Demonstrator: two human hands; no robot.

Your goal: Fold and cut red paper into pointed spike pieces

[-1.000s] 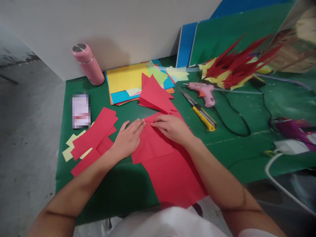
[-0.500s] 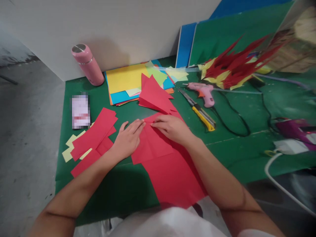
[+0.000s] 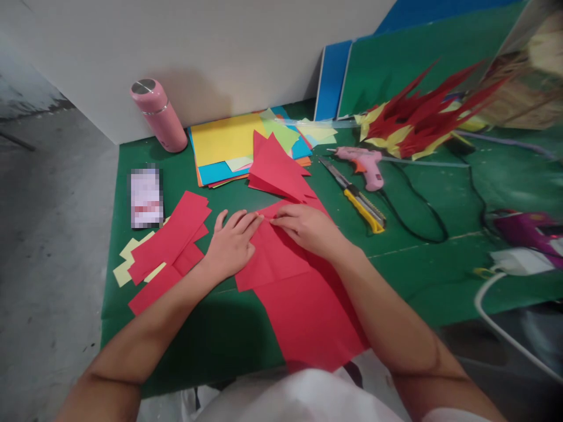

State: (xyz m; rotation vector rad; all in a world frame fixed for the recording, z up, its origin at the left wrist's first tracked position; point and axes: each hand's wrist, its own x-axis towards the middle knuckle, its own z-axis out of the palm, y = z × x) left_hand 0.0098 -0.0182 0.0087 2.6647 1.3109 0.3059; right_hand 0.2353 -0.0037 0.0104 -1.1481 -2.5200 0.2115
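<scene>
A creased red paper piece [image 3: 279, 261] lies under both hands, on top of a larger red sheet [image 3: 316, 316] that reaches to the table's front edge. My left hand [image 3: 233, 240] rests flat at the piece's upper left, fingers stretched and pressing it down. Thumb and fingers of my right hand [image 3: 305, 228] pinch together at its top edge, just right of the left fingertips. Beyond the hands is a group of pointed red paper cut-outs [image 3: 277, 167]. Red paper strips [image 3: 169, 237] lie left of my left hand, over pale yellow paper pieces [image 3: 127, 249].
Behind are stacked coloured sheets [image 3: 224, 140] and a pink bottle [image 3: 160, 117]. A phone [image 3: 146, 198], blurred out, lies left. On the right are a yellow utility knife [image 3: 363, 208], a pink glue gun [image 3: 363, 164] with its cord, a red-and-yellow paper flame shape [image 3: 409, 126] and a white plug [image 3: 516, 262].
My left fingertips have shifted very slightly right along the paper's top edge. The right hand keeps its pinch in nearly the same place, and the whole view has moved a little.
</scene>
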